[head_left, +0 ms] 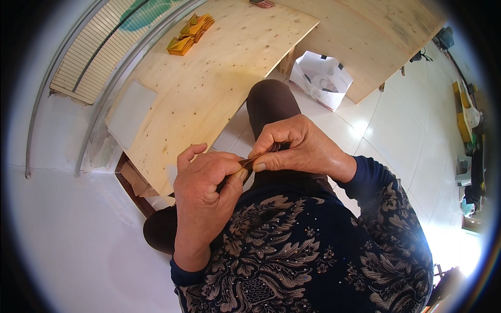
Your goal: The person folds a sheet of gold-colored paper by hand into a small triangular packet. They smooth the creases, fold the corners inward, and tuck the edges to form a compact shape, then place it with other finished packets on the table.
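Over my lap, both hands pinch a small, thin brownish piece with a yellowish edge (247,163), which looks like folded paper; most of it is hidden by my fingers. My left hand (206,182) has thumb and forefinger closed on its left side, with the little finger sticking up. From the right, my right hand (302,146) grips the other side between thumb and fingertips. The two hands nearly touch. Beyond them, on the wooden table (224,68), several folded gold-yellow paper pieces (190,34) lie in stacked bunches.
A white paper bag (321,81) stands open on the tiled floor right of the table, beside another wooden board (360,31). A pale sheet (133,112) lies at the table's left edge. My knee (271,101) rises next to the table edge. Yellow and dark items (463,112) line the far right.
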{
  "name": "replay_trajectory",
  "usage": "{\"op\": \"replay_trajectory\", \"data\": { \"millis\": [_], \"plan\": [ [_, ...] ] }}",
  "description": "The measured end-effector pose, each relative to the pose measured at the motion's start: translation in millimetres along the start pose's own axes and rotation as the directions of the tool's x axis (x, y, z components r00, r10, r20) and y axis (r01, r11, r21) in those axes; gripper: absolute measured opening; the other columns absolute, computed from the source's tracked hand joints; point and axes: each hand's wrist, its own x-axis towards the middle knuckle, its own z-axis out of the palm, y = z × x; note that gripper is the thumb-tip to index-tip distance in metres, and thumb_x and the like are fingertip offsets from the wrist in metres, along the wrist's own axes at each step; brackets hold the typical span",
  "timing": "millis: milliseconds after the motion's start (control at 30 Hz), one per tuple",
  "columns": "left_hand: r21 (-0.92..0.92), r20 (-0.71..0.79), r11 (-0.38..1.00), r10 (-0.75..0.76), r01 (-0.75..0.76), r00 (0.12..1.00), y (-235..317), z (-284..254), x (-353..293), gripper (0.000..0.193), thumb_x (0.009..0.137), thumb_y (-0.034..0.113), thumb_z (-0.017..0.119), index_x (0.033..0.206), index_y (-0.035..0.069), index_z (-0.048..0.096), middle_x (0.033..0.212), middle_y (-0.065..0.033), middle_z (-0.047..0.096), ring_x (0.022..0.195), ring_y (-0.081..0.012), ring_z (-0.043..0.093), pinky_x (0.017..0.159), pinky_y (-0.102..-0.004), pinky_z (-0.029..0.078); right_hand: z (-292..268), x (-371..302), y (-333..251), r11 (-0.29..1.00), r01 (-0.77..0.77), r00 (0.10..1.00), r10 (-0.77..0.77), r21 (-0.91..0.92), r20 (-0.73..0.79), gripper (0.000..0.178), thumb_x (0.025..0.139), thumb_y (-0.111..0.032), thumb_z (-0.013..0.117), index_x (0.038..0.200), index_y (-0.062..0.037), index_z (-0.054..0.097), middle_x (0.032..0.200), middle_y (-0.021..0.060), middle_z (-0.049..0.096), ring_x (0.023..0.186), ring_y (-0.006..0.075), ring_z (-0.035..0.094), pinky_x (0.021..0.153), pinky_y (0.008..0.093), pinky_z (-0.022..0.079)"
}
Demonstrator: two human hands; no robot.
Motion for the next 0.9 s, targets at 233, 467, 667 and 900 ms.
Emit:
{"op": "replay_trajectory", "data": {
  "millis": [233, 467, 667, 900],
  "plan": [
    [0.038, -0.041, 0.999, 0.020, -0.019, 0.999, -1.1, 2.0, -1.0, 0.015, 0.073, 0.001, 0.071, 0.078, 0.010, 0.060, 0.079, 0.0014, 0.066, 0.078, -0.0179, 0.063, 0.094, -0.0406, 0.041, 0.6, 1.2, -0.6, 1.000, 0.003, 1.000, -0.004, -0.015, -0.014, 0.014, 0.086, -0.009, 0.072, 0.096, 0.0016, 0.070, 0.084, 0.0029, 0.069, 0.075, 0.0058, 0.060, 0.068, 0.0202, 0.049],
    [0.054, -0.047, 0.998, 0.027, -0.025, 0.999, -2.3, 1.1, -1.9, 0.016, 0.072, 0.000, 0.072, 0.078, 0.010, 0.060, 0.079, 0.0017, 0.065, 0.078, -0.0175, 0.063, 0.094, -0.0405, 0.041, 1.3, 2.4, -1.3, 1.000, 0.016, 1.000, -0.016, -0.019, -0.006, 0.015, 0.086, -0.009, 0.072, 0.097, 0.0017, 0.071, 0.084, 0.0036, 0.069, 0.076, 0.0064, 0.061, 0.070, 0.0204, 0.049],
    [0.056, -0.047, 0.998, 0.028, -0.026, 0.998, -2.4, 0.7, -1.6, 0.016, 0.072, 0.001, 0.072, 0.077, 0.010, 0.060, 0.079, 0.0015, 0.066, 0.078, -0.0174, 0.063, 0.094, -0.0404, 0.040, 1.8, 3.4, -1.0, 0.999, 0.011, 1.000, -0.012, -0.044, -0.027, 0.014, 0.086, -0.009, 0.072, 0.094, 0.0019, 0.070, 0.083, 0.0033, 0.069, 0.075, 0.0059, 0.060, 0.069, 0.0206, 0.049],
    [-0.005, -0.077, 0.994, -0.105, 0.105, 0.991, -8.0, 2.0, -4.6, 0.014, 0.074, 0.006, 0.075, 0.075, 0.009, 0.062, 0.078, 0.0000, 0.066, 0.077, -0.0182, 0.062, 0.096, -0.0401, 0.038, 2.3, 3.3, -3.6, 0.969, 0.114, 0.990, -0.130, -0.219, -0.060, 0.009, 0.087, -0.006, 0.071, 0.091, 0.0013, 0.069, 0.079, 0.0017, 0.065, 0.073, 0.0058, 0.058, 0.065, 0.0211, 0.046]
  ]
}}
